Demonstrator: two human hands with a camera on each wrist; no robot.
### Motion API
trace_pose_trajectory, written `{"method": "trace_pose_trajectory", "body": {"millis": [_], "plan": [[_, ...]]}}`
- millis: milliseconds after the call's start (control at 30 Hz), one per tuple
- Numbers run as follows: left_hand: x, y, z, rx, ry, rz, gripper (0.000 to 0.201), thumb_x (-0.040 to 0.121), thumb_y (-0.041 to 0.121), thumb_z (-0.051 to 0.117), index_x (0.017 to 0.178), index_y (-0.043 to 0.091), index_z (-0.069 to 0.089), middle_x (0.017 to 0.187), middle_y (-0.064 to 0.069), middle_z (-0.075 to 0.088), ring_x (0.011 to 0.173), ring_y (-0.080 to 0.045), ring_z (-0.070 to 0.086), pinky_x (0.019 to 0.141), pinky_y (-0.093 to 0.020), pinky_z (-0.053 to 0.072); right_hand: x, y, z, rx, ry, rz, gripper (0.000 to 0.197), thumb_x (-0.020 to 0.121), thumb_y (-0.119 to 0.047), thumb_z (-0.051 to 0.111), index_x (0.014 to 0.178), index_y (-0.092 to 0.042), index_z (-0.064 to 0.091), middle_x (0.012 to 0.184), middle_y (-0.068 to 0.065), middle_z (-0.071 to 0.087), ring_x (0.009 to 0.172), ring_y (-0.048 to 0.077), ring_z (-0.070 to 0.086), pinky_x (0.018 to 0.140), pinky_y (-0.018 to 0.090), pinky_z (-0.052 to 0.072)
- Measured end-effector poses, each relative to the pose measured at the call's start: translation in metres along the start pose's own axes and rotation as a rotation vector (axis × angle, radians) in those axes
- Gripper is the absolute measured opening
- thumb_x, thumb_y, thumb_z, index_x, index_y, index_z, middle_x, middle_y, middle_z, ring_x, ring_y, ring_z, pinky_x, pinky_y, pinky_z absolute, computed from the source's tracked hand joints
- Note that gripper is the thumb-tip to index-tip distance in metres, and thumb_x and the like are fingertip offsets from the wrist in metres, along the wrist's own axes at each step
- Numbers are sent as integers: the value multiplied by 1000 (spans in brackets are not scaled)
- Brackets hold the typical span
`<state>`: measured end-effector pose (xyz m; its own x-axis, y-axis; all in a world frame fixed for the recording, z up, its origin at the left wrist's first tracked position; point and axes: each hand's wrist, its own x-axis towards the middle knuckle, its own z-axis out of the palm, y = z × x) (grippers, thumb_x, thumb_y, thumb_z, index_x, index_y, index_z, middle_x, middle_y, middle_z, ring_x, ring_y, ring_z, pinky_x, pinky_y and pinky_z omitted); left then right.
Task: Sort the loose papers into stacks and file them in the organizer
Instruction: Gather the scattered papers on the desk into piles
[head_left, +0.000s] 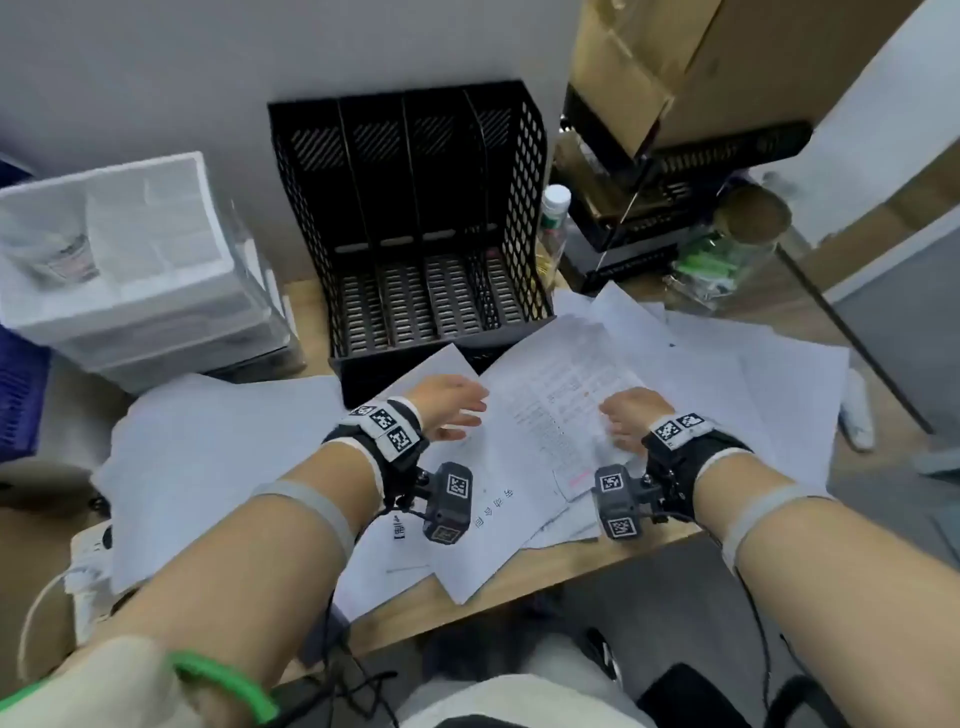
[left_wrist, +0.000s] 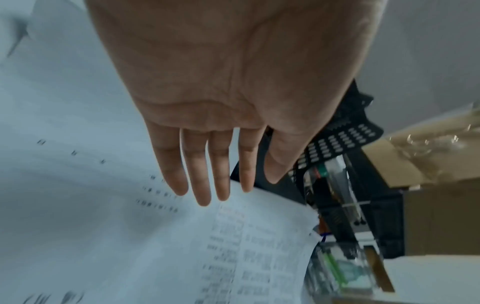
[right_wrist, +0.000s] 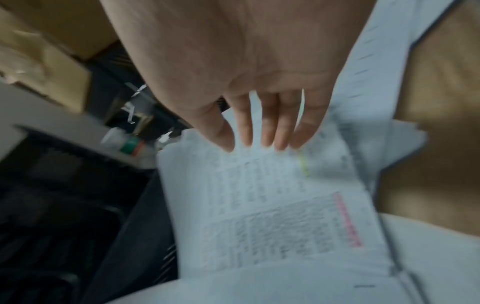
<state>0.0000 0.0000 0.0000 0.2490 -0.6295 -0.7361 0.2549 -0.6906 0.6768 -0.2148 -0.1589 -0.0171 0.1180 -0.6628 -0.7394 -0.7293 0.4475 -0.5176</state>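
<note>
Loose white printed paper sheets (head_left: 545, 415) lie fanned and overlapping across the middle and right of the wooden tabletop (head_left: 519, 587), some overhanging its near edge. The empty black perforated metal file organizer (head_left: 415, 223) stands at the far edge, touching the sheets' far corners. The left hand (head_left: 449, 408) and right hand (head_left: 631, 421) sit over the top printed sheet, each grip released with fingers straight; contact is unclear.

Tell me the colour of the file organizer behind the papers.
Black perforated metal; the organizer shows best in the head view.
</note>
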Motion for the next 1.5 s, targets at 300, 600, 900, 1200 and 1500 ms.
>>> {"method": "trace_pose_trajectory", "body": {"millis": [300,600,900,1200,1500], "plan": [[22,-15,59,370,40,-82,38,95,34,59,133,25,60,134,-6,60,125,-24,56,92,-39,46,32,36,-40,66,80,54,74,78,-25,73,138,-5,36,117,19,59,97,36,63,92,50,53],[27,-35,86,929,154,-49,43,95,30,55,137,41,51,132,-10,37,105,-32,62,95,-39,53,63,29,-54,-172,-245,-157,33,76,-19,75,109,-13,70,116,9,71,103,30,67,97,45,52],[9,-68,51,1084,238,-269,31,97,27,44,126,37,51,136,-10,41,101,-32,62,94,-44,54,52,20,-82,-176,-100,-354,6,87,-19,68,90,-14,66,94,8,67,80,23,62,70,30,50],[-2,-46,51,768,260,-180,46,96,47,53,128,15,59,137,-7,57,122,-27,58,103,-37,46,39,21,-133,292,48,-268,27,88,-15,69,114,-9,65,105,14,69,90,31,67,74,36,56],[-14,17,90,-341,-173,103,73,86,75,47,136,23,58,128,-5,71,115,-26,70,101,-48,53,-2,50,-147,578,38,-239,19,84,-15,74,101,-10,70,103,14,74,93,34,71,88,47,55]]}}
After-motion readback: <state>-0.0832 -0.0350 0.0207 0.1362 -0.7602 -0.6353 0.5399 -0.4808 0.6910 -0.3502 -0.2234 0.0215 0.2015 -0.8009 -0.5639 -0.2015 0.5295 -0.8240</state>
